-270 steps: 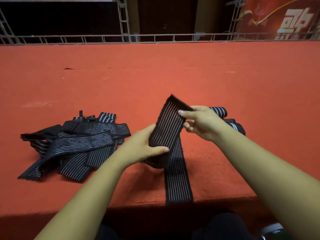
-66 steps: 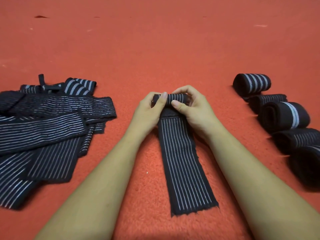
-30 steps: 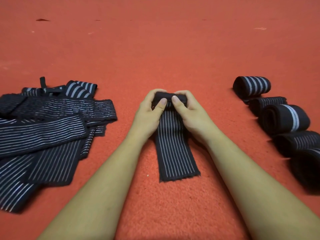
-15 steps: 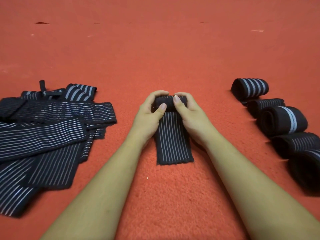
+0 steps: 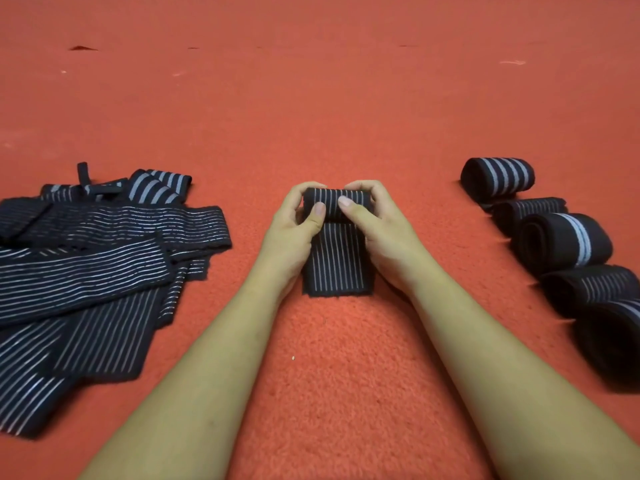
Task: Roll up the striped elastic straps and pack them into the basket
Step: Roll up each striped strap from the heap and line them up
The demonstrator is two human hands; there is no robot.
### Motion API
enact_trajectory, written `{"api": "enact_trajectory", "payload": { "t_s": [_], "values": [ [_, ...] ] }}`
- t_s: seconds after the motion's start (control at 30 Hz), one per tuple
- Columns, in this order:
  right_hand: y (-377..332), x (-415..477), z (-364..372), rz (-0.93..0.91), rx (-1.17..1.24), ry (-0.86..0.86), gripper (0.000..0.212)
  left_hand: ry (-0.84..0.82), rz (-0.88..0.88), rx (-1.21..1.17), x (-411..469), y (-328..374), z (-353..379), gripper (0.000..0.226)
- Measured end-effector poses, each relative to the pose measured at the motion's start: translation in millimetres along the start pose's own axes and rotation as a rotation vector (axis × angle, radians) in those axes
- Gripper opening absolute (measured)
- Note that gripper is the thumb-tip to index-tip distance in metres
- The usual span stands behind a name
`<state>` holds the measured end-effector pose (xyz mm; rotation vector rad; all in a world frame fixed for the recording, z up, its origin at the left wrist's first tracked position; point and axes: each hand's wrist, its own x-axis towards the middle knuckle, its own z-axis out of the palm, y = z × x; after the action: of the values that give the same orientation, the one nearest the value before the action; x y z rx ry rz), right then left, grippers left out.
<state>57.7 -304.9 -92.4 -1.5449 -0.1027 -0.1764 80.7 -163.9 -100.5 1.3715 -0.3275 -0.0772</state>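
Elastic, soft and light by my judgement, so it will spring open if I ease off. The striped strap [image 5: 337, 265] lies mid-carpet [image 5: 346, 358], its far end wound into a roll [image 5: 332, 197]. My left hand [image 5: 294, 233] and right hand [image 5: 381, 230] pinch that roll, fingers curled over, thumbs on its near face. Best hold: both roll ends, tail flat.

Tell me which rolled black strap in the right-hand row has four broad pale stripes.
The rolled black strap farthest from the person, at the row's far end. The third roll shows only a single pale band; the rest show no broad stripes.
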Motion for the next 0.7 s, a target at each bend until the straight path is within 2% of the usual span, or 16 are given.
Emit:
{"api": "enact_trajectory", "payload": {
  "t_s": [0.13, 0.23, 0.37, 0.5, 0.6, 0.7],
  "values": [
    [5, 0, -1, 0.024, -0.104, 0.028, 0.028, -0.044, 0.081, 0.142, 0, 2, -5, 0.031],
    [4, 0, -5, 0.003, -0.019, 0.030, 0.024, -0.053, 0.048, 0.145, -1, 2, -3, 0.033],
    [5, 1, -9, -0.063, -0.012, 0.000, 0.027, 0.057, -0.027, 0.189, -1, 7, 5, 0.030],
    [6, 2, -7, -0.033, 0.004, -0.052, 0.032, 0.109, -0.034, 0.187, 0, 4, 2, 0.031],
    [6, 4, -3, -0.001, 0.049, -0.002, 0.033, 0.022, 0.014, 0.109, 1, 4, -1, 0.022],
    [10, 6, -3, 0.042, 0.057, 0.017, 0.041, -0.048, 0.115, 0.213, 2, -2, -6, 0.035]
  ]
}}
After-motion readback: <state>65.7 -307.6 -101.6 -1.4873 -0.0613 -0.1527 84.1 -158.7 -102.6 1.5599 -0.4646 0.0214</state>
